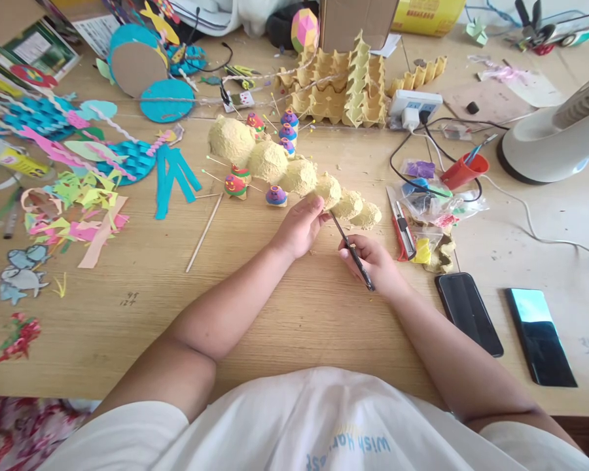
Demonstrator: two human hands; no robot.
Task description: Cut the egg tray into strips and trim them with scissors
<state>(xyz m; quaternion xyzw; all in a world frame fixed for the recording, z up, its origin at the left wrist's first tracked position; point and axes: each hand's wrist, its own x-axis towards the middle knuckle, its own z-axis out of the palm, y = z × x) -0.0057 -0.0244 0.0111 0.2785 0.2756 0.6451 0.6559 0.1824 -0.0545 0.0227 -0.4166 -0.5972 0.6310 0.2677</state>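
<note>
table (275,314): cluttered with paper scraps
chain of yellow domes (294,171): long axis runs upper-left to lower-right, mid-table
left hand (299,226): clasps a dome near the chain's right end
right hand (373,261): clenched on the thin tool (351,248), tip angled up-left at that dome

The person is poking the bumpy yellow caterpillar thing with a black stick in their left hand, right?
Not quite: the head view shows the black stick in the right hand. The left hand steadies the bumpy yellow caterpillar.
</note>
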